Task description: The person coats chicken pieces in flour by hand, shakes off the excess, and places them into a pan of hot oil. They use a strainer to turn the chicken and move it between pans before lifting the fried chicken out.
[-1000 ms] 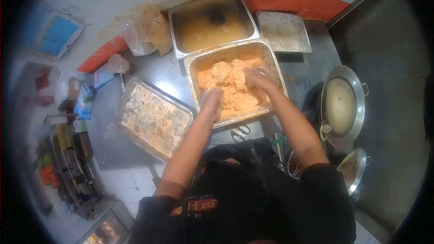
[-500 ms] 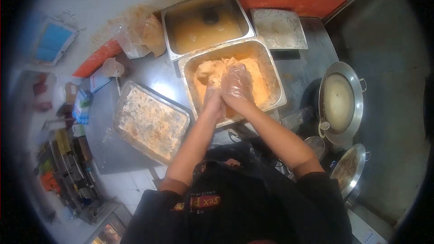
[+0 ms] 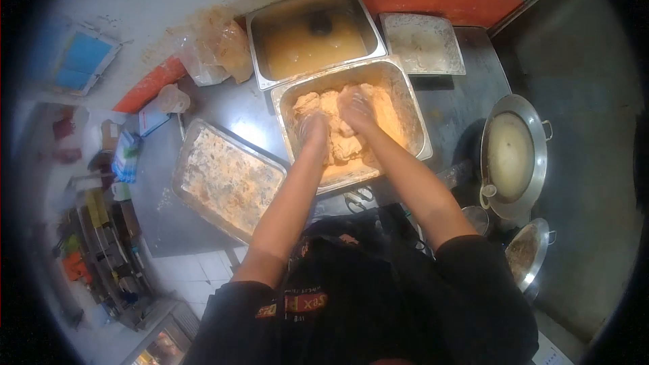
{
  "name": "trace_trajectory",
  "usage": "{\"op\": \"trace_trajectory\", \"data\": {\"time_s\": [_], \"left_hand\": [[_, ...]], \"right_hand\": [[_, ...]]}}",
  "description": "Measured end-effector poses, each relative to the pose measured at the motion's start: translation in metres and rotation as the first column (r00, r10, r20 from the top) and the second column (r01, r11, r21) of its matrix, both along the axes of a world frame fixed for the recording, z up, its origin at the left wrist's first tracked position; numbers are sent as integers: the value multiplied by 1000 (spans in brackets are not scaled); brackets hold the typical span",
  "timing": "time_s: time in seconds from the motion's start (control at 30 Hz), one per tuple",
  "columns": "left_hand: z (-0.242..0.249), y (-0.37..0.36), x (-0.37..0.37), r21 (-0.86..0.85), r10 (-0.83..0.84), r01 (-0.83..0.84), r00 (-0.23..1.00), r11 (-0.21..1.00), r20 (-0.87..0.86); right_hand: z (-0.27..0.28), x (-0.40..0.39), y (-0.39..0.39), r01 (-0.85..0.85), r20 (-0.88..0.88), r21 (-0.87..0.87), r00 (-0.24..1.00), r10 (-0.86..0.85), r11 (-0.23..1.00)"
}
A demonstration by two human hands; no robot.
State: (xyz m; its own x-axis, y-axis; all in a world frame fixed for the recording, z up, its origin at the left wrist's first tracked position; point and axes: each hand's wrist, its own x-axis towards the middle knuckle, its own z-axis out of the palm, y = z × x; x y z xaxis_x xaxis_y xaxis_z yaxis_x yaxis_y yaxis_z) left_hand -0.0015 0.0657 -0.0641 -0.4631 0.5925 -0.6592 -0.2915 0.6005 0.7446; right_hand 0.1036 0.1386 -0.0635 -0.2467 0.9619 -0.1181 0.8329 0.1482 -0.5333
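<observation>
Both my hands are in a deep steel pan [image 3: 420, 128] of orange-tan flour [image 3: 389, 111], in clear plastic gloves. Several lumpy flour-coated pieces [image 3: 346, 147], possibly meat, lie between and around them. My left hand [image 3: 314, 130] is at the pan's left side, against the coated pieces; its fingers are hidden and blurred. Farther back and to the right, my right hand [image 3: 355, 108] rests over other pieces, its fingertips smeared and dusted with flour. Whether either hand grips a piece cannot be made out.
Behind stands a second steel pan [image 3: 378, 51] of cloudy yellowish liquid with a dark round thing in it. A floury tray [image 3: 230, 182] lies left, a whitish tray [image 3: 422, 44] back right. Plastic bags [image 3: 215, 51] lean by the wall. Right are woks [image 3: 514, 155] with pale and brown contents.
My hands were close together, cupped at the heaped flour and pieces. Now they have parted and lie lower among the coated pieces, which are more spread out and visible.
</observation>
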Motion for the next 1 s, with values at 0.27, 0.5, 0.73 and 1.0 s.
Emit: {"op": "trace_trajectory", "data": {"time_s": [0.27, 0.5, 0.73, 1.0], "left_hand": [[51, -24, 12, 268, -34, -6, 989, 963, 145], [101, -59, 0, 147, -141, 143, 990, 979, -18], [20, -39, 11, 101, -84, 54, 945, 993, 316], [74, -32, 28, 141, -34, 19, 994, 990, 103]], "right_hand": [[19, 4, -50, -246, -90, 114, 962, 257, 963], [112, 65, -69, -35, -447, -121, 894, -23, 992], [22, 59, -2, -234, -121, -192, 969, 214, 953], [26, 0, -36, -79, -169, -244, 985, 38, 966]]}}
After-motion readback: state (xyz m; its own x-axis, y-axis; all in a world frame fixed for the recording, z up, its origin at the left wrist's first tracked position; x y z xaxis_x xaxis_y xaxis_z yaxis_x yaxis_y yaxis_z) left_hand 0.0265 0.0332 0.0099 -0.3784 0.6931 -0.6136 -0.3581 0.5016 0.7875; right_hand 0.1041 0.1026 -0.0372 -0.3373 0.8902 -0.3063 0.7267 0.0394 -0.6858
